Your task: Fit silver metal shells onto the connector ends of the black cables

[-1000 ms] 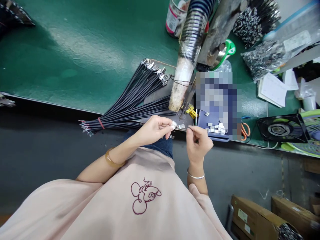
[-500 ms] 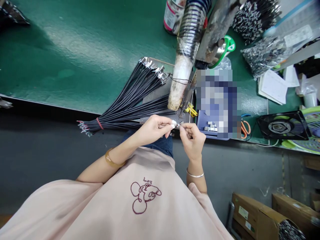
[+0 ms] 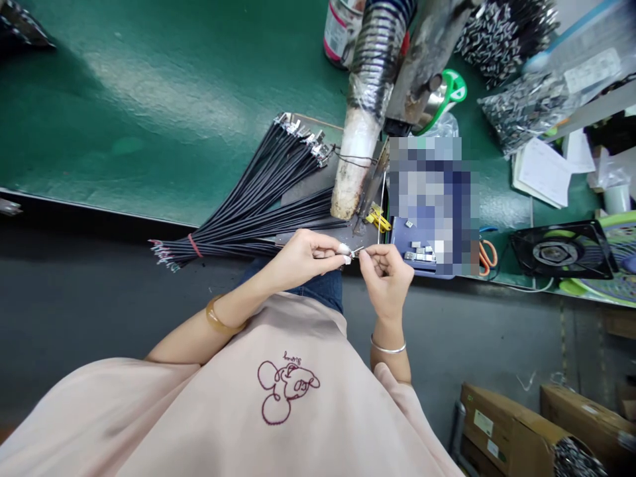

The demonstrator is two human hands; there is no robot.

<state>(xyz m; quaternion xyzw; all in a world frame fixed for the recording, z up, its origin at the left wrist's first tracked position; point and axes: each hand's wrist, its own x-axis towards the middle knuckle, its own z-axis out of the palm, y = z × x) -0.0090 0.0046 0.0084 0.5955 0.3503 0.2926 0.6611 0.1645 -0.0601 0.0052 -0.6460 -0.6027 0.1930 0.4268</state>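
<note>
Left hand (image 3: 312,255) and right hand (image 3: 390,275) pinch a connector (image 3: 356,252); tipped cables (image 3: 263,173) lie at 11 o'clock, unfitted connectors (image 3: 420,250) at 3 o'clock.

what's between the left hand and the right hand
In the head view, a small metal connector lies between the left hand and the right hand.
</note>
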